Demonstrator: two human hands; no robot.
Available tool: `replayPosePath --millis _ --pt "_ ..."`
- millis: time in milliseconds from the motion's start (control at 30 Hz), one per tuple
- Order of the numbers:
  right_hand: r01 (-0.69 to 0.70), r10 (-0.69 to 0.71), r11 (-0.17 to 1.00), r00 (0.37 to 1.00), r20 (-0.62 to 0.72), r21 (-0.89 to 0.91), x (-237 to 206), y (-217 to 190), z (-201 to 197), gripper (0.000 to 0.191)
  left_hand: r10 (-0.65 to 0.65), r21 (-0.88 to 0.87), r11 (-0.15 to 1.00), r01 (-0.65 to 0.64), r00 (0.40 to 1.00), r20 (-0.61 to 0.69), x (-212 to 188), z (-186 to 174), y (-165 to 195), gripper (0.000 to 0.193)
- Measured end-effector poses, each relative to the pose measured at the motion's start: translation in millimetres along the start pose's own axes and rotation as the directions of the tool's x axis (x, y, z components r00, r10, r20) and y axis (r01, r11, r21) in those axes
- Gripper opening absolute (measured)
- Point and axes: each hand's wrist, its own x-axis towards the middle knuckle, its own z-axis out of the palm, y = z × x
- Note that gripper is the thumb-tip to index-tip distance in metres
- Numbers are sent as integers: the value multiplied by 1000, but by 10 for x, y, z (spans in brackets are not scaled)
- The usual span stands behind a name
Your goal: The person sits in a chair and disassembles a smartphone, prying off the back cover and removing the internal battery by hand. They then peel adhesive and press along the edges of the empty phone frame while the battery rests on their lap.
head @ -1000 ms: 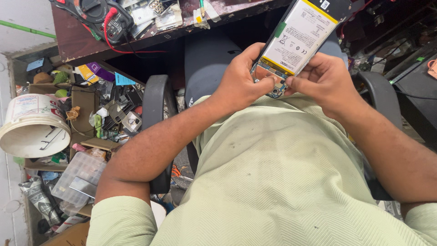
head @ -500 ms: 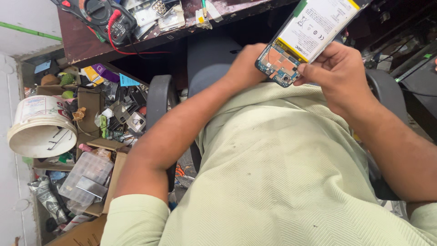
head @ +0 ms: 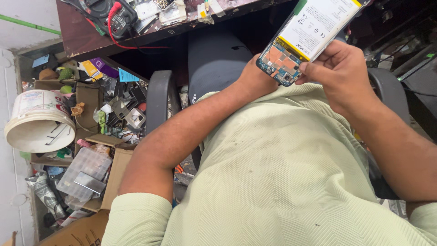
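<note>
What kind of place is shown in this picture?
Most likely a small phone or electronics repair shop. Both hands hold an opened phone with its battery and circuit board bare, a multimeter with red leads lies on the bench, and boxes of small parts crowd the floor beside the chair.

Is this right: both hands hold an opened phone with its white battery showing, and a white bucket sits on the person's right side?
Not quite. The head view shows the white bucket on the person's left side, among the clutter on the floor. The rest stands: the left hand and right hand hold the opened phone, its white battery showing.
</note>
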Motion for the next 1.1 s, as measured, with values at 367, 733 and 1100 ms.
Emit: replayPosePath --millis 367,733,1100 --pt "-22 22 1000 1000 -9 -21 6 14 -3 24 -85 -83 992 93 992 94 51 -1 -33 28" --pt "-34 33 997 999 -17 -65 4 26 10 24 -32 13 999 32 997 71 95 -124 35 26" --pt "-29 24 998 997 -77 -57 2 59 -28 26 66 42 997 -61 986 -153 53 -127 62 17"
